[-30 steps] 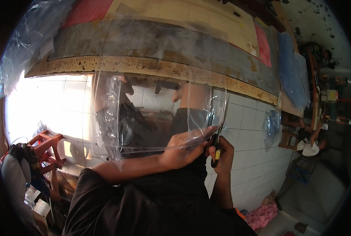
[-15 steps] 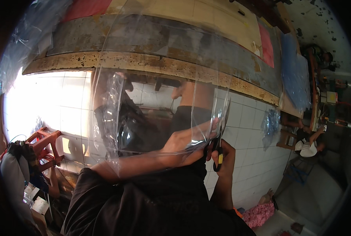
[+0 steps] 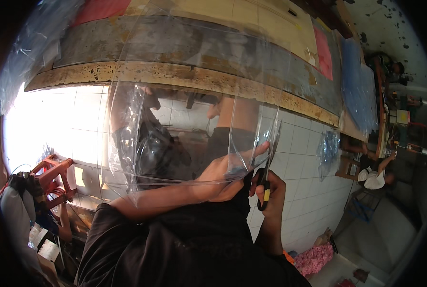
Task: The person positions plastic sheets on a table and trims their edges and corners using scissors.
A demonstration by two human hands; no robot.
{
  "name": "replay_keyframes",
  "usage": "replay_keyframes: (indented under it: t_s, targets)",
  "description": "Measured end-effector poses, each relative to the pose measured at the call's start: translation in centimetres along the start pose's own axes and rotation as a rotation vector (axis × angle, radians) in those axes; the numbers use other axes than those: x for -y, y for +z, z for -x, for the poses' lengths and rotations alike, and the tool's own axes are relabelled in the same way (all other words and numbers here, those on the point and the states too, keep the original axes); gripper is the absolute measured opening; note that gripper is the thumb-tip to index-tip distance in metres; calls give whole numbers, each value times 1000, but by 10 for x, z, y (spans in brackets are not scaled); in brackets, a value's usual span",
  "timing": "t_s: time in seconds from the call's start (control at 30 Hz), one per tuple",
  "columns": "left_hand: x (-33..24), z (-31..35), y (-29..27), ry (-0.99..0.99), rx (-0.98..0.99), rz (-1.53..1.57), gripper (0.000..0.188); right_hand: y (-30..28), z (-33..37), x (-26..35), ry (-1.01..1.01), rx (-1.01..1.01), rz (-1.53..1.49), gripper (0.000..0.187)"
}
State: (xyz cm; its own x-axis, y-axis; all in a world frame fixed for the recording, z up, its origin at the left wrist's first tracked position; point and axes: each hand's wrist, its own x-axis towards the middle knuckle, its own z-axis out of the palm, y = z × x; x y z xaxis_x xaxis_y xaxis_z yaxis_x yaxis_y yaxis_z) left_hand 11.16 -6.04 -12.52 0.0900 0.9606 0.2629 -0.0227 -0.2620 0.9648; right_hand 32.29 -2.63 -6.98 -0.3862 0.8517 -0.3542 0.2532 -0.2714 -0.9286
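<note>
A wide sheet of clear plastic (image 3: 185, 143), perhaps a bag, hangs from the table down over my lap, with creases and shiny folds along its right side. My left hand (image 3: 223, 174) reaches across from the left and holds the sheet near its right edge, index finger stretched along it; the other fingers are partly hidden. To its right, my right hand (image 3: 274, 191) is closed around the black and yellow handles of a pair of scissors (image 3: 266, 184). The scissor blades point up beside the plastic's right edge, close to my left fingertip.
Ahead stands a worn table (image 3: 170, 45) with a chipped wooden front edge. A red plastic stool (image 3: 55, 177) is at left, near another person. More clear plastic (image 3: 359, 91) hangs over the table's right end. Pink cloth (image 3: 314, 260) lies lower right; people sit at far right.
The sheet's lower edge has shifted up and left over my left forearm. My left index finger now shows more clearly, stretched toward the blades. The scissors stay in my right hand.
</note>
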Motion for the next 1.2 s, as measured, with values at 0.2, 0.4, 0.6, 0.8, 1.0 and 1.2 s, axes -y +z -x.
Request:
replay_keyframes:
  t_s: [0.2, 0.4, 0.6, 0.8, 1.0, 1.2]
  targets:
    - [-5, -4, -2, -238, 164, -4, 64, 1, 4, -2, 7, -39, 27, 41]
    - [-5, -7, -1, -141, 134, -53, 72, 4, 5, 2, 22, -143, 148, 35]
    - [-2, -6, 0, -328, 190, 183, 73, 5, 5, 5, 38, -156, 158, 31]
    - [6, -11, 2, 158, -70, 136, 91, 7, 6, 12, 75, -125, 91, 20]
    - [6, -9, 7, 158, -54, 654, 88, 9, 5, 15, 77, -108, 71, 15]
    - [5, -5, 3, 80, -147, 643, 57, 3, -2, 0, 43, -90, 70, 19]
